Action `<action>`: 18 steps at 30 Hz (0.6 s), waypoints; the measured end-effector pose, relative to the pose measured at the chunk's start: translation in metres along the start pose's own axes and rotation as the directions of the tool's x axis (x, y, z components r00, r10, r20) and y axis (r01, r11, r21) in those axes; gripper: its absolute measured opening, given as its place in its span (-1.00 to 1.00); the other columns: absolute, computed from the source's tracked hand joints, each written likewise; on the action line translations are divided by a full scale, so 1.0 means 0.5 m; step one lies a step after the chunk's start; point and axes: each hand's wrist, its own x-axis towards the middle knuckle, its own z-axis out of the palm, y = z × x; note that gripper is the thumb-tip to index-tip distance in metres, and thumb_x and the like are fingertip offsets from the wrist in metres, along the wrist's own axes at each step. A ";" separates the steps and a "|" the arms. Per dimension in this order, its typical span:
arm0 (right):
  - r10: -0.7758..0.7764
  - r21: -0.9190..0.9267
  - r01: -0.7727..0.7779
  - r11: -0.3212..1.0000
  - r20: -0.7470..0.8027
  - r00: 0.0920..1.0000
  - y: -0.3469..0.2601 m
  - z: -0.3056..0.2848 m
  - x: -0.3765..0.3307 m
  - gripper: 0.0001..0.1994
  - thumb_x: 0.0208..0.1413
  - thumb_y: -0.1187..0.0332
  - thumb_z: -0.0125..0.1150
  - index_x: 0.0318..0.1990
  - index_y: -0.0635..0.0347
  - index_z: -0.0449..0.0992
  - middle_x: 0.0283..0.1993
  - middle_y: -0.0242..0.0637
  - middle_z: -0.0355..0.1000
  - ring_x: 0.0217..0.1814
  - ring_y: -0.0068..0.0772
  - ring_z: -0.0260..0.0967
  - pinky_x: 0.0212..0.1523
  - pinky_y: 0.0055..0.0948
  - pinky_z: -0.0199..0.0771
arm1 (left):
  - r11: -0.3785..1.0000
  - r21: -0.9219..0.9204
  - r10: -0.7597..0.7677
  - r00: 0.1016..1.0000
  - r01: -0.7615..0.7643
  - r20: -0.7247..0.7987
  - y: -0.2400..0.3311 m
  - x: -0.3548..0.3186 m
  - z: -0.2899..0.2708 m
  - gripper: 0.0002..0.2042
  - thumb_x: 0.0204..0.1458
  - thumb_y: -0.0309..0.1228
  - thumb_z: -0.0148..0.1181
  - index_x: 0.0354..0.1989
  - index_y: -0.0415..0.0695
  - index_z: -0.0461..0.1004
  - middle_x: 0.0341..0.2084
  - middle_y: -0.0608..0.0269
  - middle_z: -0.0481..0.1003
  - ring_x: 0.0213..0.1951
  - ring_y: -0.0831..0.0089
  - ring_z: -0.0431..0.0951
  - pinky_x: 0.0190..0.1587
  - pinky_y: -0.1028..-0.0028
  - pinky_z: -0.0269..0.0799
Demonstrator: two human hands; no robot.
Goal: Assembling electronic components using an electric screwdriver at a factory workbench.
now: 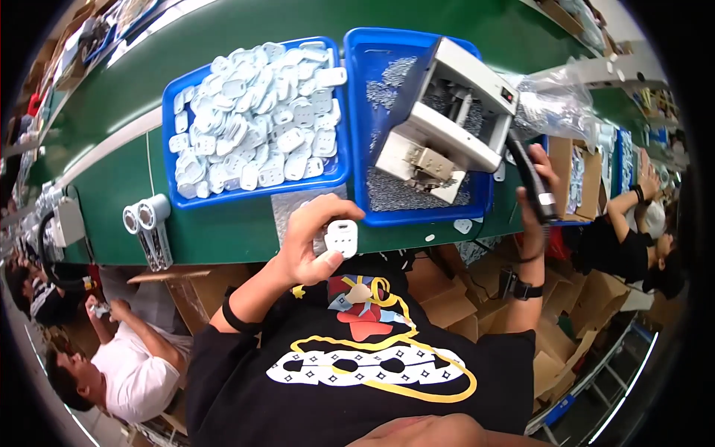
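Black shirt (350, 372) with a bright print fills the lower view. Above it, the left hand (309, 242) pinches a white plastic plug cover (342, 238) between thumb and fingers, near a blue tray (337, 173) of similar covers. Farther right, the right hand (538, 197) is closed around a black electric screwdriver (530, 177) beside a white machine (447, 112).

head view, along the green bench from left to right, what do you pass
grey twin-barrel tool → blue tray of white plug covers → left hand holding a white plug cover → blue tray of screws → white feeder machine → right hand holding a black screwdriver
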 end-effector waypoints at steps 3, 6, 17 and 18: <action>0.228 0.616 0.153 0.772 -0.493 0.839 -0.052 0.045 0.042 -0.51 0.11 0.09 0.43 0.07 0.16 0.45 0.20 -0.18 0.43 0.32 -0.20 0.31 0.38 -0.01 0.20 | 0.999 0.033 0.038 0.999 -0.038 -0.026 -0.009 -0.010 -0.010 -0.50 -0.07 -0.06 0.18 -0.13 -0.26 0.50 -0.40 0.10 0.46 -0.41 0.28 0.43 -0.36 0.36 0.29; 0.201 0.804 0.334 0.492 -0.478 0.855 -0.153 -0.015 0.070 -0.42 0.08 -0.05 0.42 0.10 0.15 0.43 -0.13 -0.34 0.40 -0.09 -0.46 0.39 0.02 -0.34 0.39 | 0.998 0.025 0.059 0.998 -0.059 0.011 -0.015 -0.008 -0.009 -0.49 -0.06 -0.02 0.16 -0.15 -0.27 0.50 -0.38 0.07 0.46 -0.38 0.24 0.45 -0.32 0.34 0.32; 0.646 0.482 -0.668 0.567 0.242 0.724 -0.412 0.341 0.045 -0.36 0.00 0.39 0.53 0.18 0.25 0.26 -0.42 -0.38 0.34 -0.50 -0.64 0.33 -0.52 -0.62 0.35 | 0.989 0.015 0.146 0.988 -0.147 0.054 -0.009 -0.013 -0.027 -0.54 -0.11 -0.09 0.24 -0.21 -0.26 0.44 -0.40 0.08 0.40 -0.37 0.16 0.41 -0.28 0.28 0.29; 0.651 0.478 -0.671 0.568 0.239 0.721 -0.404 0.361 0.039 -0.36 0.00 0.39 0.53 0.18 0.25 0.26 -0.42 -0.38 0.34 -0.50 -0.64 0.33 -0.52 -0.62 0.35 | 0.985 0.026 0.167 0.984 -0.168 0.057 -0.011 -0.009 -0.026 -0.53 -0.12 -0.08 0.25 -0.20 -0.26 0.43 -0.40 0.07 0.40 -0.36 0.15 0.41 -0.27 0.27 0.29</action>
